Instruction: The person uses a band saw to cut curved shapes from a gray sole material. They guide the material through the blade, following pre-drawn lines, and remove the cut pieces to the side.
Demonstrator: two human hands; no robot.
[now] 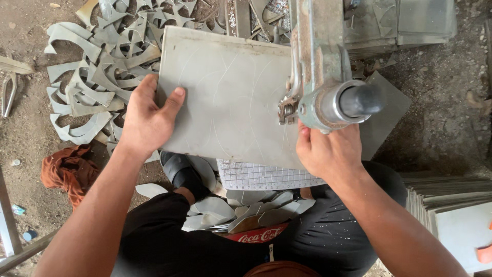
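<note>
A square grey metal sheet [230,97] with faint scribed curves lies flat under the jaw of a lever shear [320,66]. My left hand [148,115] grips the sheet's left edge, thumb on top. My right hand [328,151] holds the sheet's near right edge, just below the shear's grey cylindrical handle end [353,102]. The shear's blade [287,107] meets the sheet near its right side.
Several curved offcuts [97,77] litter the dirt floor at upper left. Cut leaf-shaped pieces [246,210] and a gridded plate [261,177] rest on my lap. A stack of sheets [451,200] stands at right. An orange cloth [66,169] lies at left.
</note>
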